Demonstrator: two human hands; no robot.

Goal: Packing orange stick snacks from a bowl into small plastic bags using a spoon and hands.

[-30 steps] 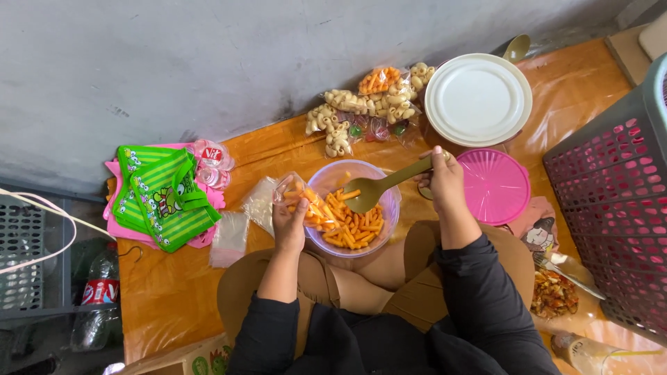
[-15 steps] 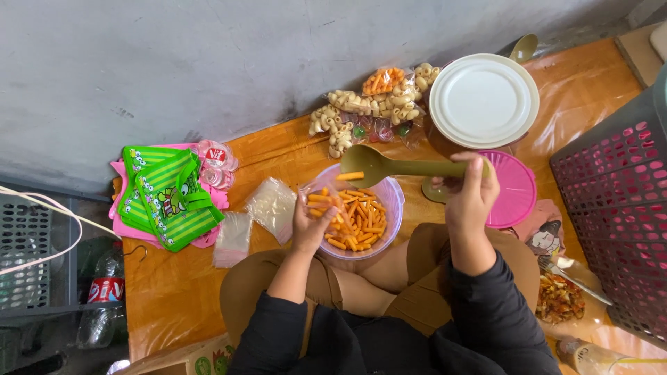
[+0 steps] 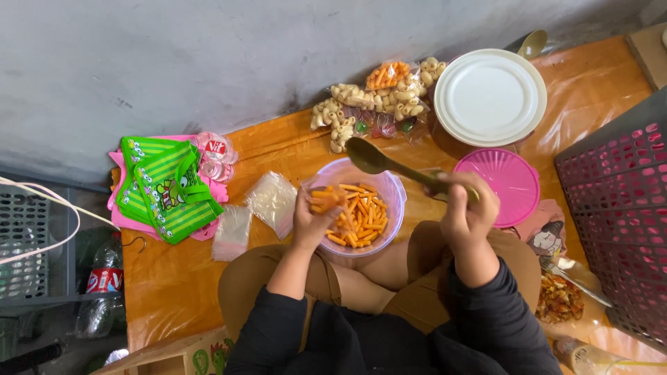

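Observation:
A clear pink-tinted bowl of orange stick snacks rests on my lap. My left hand is at the bowl's left rim, closed on a small clear bag with orange sticks in it. My right hand grips the handle of an olive-green plastic spoon, lifted over the bowl's far rim with its scoop looking empty. A stack of clear plastic bags lies just left of the bowl.
A pink lid lies right of the bowl, a white lidded tub behind it. Packed snack bags sit by the grey wall. Green striped bags lie left, a pink crate right, a bottle bottom left.
My right hand lifted the spoon out of the bowl and swung it up and to the right. My left hand stayed at the bowl's left rim with the small bag.

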